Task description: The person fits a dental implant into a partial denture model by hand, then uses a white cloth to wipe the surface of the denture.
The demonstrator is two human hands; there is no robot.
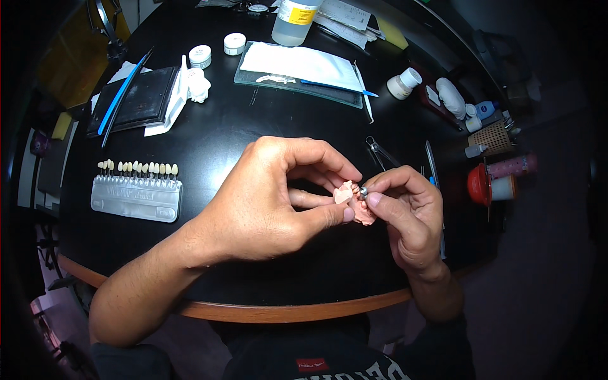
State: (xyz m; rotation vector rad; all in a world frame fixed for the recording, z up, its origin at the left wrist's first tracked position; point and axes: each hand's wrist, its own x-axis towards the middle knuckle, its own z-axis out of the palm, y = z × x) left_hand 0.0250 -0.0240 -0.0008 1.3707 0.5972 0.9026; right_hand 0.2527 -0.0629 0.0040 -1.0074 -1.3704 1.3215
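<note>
My left hand [263,199] holds a small pink dental model [363,214] between thumb and fingers, above the table's near half. A paler cream block [342,194] forms the model's left part. My right hand [410,215] pinches a tiny grey metal piece, likely a dental crown [363,190], between thumb and forefinger. It is at the upper side of the model; whether it is seated on a tooth is too small to tell. Fingers hide much of the model. A metal caliper [376,149] lies just beyond my right hand.
A tooth shade guide [135,199] lies at left. Behind it sits a black palette box [136,101] with blue-handled brushes. A glass slab [342,95] bears white paper. White jars [200,57], a clear bottle [295,22] and a red bowl [479,184] stand around.
</note>
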